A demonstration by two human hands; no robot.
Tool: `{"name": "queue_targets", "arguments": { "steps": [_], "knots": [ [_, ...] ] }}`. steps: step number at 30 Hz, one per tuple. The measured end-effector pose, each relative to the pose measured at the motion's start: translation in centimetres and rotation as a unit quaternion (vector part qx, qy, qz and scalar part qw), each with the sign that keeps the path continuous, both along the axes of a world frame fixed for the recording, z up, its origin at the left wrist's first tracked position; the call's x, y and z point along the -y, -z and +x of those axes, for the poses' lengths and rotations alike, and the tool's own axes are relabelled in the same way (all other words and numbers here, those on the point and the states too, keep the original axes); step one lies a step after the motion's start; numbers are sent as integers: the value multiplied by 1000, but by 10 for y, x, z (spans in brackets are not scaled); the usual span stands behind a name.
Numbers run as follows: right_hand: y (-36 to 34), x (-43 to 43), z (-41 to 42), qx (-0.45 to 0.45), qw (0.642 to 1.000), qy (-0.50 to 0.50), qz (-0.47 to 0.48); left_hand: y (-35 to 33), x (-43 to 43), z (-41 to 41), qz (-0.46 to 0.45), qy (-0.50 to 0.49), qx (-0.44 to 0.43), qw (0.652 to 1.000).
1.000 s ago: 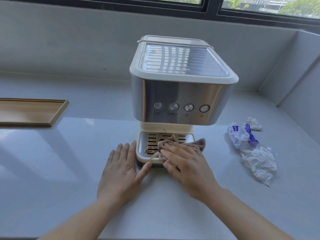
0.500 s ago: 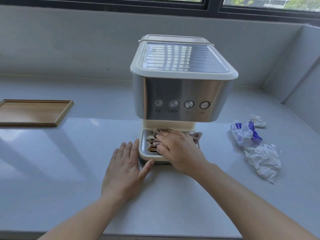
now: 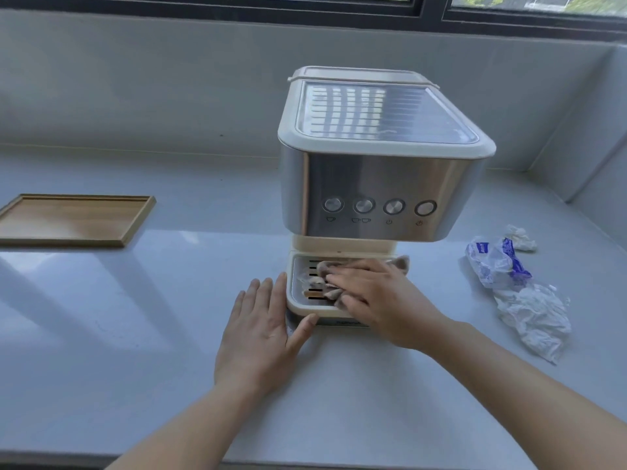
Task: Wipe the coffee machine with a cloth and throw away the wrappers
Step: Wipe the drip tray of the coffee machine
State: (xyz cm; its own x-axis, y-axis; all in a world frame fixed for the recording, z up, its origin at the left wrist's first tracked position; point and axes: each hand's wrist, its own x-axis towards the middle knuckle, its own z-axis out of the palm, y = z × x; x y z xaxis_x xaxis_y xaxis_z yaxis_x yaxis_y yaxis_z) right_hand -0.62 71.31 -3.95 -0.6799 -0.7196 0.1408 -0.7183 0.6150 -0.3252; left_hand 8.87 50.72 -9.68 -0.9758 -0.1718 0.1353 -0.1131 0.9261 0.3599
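Pressing the cloth (image 3: pixel 325 278) flat on the coffee machine (image 3: pixel 380 184)'s drip tray, the right hand (image 3: pixel 380 300) seems mid-wipe with fingers together while the left hand (image 3: pixel 261 337), fingers spread, braces beside it; the wrappers (image 3: pixel 519 286) lie untouched nearby, likely next.

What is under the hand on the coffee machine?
A grey-brown cloth, pressed by the right hand onto the slotted drip tray. The cloth's middle and the tray's right side are covered.

cloth (image 3: pixel 325 269) mostly hidden under right hand (image 3: pixel 380 296); tray (image 3: pixel 20 215) cut off at left edge.
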Motion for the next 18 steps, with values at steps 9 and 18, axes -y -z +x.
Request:
{"name": "queue_targets", "arguments": {
  "steps": [9,18],
  "knots": [
    [-3,19,11,14,995,-93,-14,1,1,-1,-8,1,6,1000],
    [-2,36,2,26,996,-83,-37,1,4,-2,-22,9,6,1000]
  ]
}}
